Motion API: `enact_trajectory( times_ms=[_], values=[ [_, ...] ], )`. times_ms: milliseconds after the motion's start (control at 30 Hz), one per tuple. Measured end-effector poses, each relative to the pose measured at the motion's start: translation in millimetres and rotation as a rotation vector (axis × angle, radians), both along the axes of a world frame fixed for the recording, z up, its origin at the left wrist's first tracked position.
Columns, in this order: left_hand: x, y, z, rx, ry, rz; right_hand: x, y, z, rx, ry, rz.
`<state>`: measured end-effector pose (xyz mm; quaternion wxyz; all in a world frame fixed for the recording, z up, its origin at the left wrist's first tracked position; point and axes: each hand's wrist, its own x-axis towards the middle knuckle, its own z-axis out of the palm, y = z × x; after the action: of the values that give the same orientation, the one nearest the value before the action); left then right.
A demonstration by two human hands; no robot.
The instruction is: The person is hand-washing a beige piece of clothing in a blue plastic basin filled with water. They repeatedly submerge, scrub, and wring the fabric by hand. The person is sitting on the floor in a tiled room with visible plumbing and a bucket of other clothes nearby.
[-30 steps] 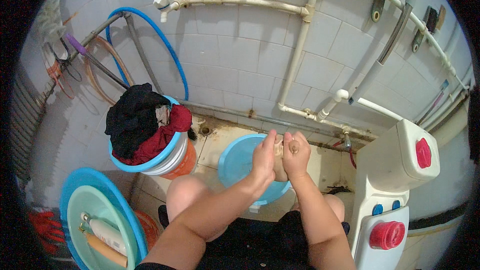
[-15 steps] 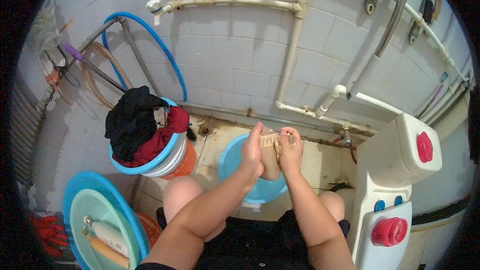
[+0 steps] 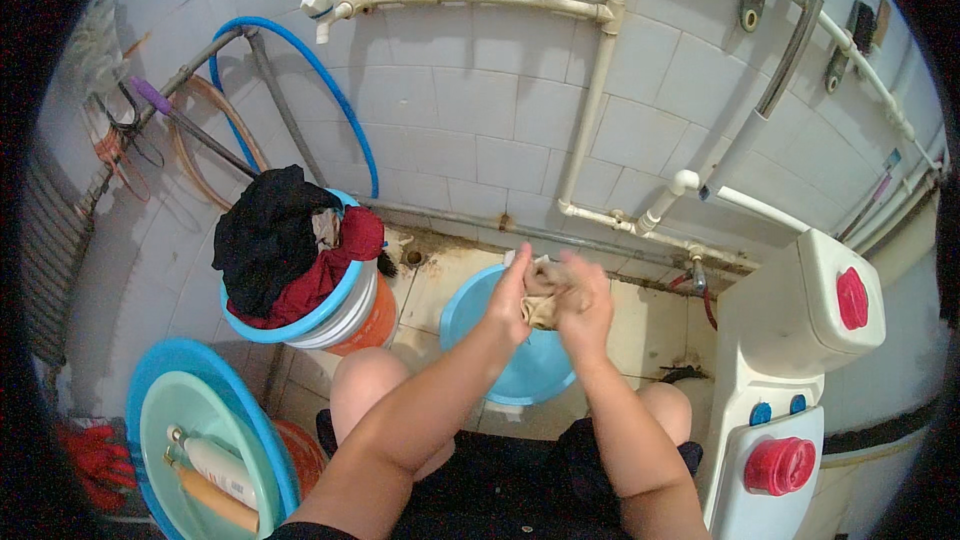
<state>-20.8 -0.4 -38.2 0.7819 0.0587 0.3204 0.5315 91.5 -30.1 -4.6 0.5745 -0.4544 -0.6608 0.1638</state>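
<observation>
A bunched beige sock [image 3: 541, 308] is pressed between my two hands, above a round light-blue basin [image 3: 530, 378] on the floor. My left hand [image 3: 506, 298] holds the sock from its left side, thumb pointing up. On the other side my right hand [image 3: 585, 312] is closed against the sock, its fingers smeared by motion. Part of the sock is hidden behind my palms. The inside of the basin is partly covered by my hands and forearms.
At left, a blue-rimmed basin [image 3: 262, 332] heaped with black and dark-red clothes rests on an orange bucket [image 3: 362, 325]. Nearer stands a green basin [image 3: 168, 392] holding bottles. White jugs with red caps [image 3: 777, 465] stand at right. Pipes [image 3: 590, 120] line the tiled wall.
The sock, which hung down stretched between my hands, is now crumpled up between them. My right hand has shifted and is rubbing against it. The view has moved slightly.
</observation>
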Motion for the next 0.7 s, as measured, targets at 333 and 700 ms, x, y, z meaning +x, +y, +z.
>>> enact_trajectory(
  times_ms=[333,700],
  values=[
    [4,-31,43,0.089,-0.182,0.042,-13,-17,4,0.190,-0.387,-0.011],
    [11,-21,14,-0.059,-0.111,0.099,-17,-12,-4,0.043,-0.265,-0.070]
  ],
)
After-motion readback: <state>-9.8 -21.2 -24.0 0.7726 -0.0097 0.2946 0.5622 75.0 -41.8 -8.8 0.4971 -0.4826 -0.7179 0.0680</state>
